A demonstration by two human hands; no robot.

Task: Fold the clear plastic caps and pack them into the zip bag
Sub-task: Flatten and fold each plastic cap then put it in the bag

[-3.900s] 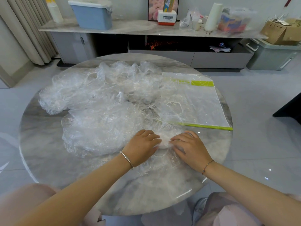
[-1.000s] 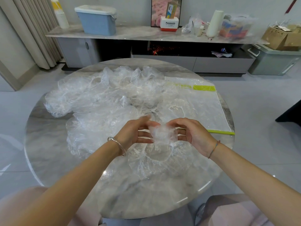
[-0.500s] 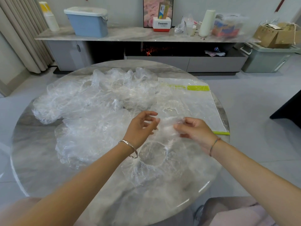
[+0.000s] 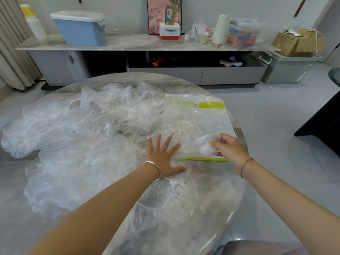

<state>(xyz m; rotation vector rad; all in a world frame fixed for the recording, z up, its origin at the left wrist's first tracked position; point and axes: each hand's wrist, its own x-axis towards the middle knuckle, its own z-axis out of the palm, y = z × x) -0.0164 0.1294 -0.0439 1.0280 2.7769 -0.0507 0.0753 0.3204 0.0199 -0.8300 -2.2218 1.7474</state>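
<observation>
**Folded cap held over the zip bag's near edge**

A small crumpled wad of clear plastic, a folded cap, sits over the near edge of the flat clear zip bag with lime-green strips. The right hand pinches it between thumb and curled fingers. Whether the wad touches the bag or is lifted just off it cannot be told.

The left hand lies flat with its fingers spread and straight. It presses down on clear plastic at the bag's near left corner and grasps nothing. A silver bangle circles the left wrist and a thin cord bracelet the right.

Left of the bag, and overlapping its left side, spreads a wide heap of loose clear plastic caps. One opened-out cap lies nearer the person than the bag.

Bag and caps all rest on a round grey marble table, with the bag at its right side.

Well beyond the bag's far edge, against the wall, runs a long low grey sideboard. It carries a blue plastic bin with a white lid, a white-and-red box and a white cylinder. A brown cardboard box sits farther right.
</observation>
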